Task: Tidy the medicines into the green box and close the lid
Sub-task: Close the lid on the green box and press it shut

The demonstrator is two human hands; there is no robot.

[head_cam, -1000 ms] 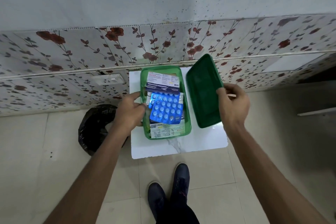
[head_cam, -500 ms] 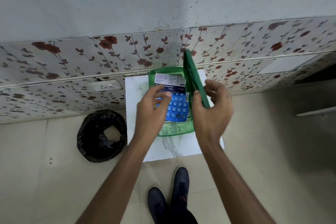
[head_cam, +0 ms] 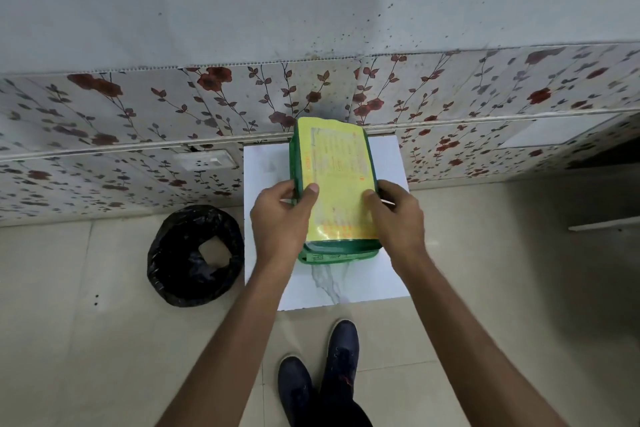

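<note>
The green box (head_cam: 337,255) stands on the small white table (head_cam: 346,282) against the wall. Its lid (head_cam: 334,180), green with a large yellow label on top, lies flat over the box and hides the medicines; only a strip of packaging shows through the near wall. My left hand (head_cam: 280,218) grips the lid's left edge, thumb on top. On the right edge sits my right hand (head_cam: 394,215), fingers pressed on the label.
A bin lined with a black bag (head_cam: 195,253) stands on the tiled floor just left of the table. A white wall socket (head_cam: 204,160) is on the flowered wall panel. My dark shoes (head_cam: 322,374) are below the table's front edge.
The lid went from lying open on the right, through upright on its edge, to flat on top of the box. My left hand moved from the box's side onto the lid.
</note>
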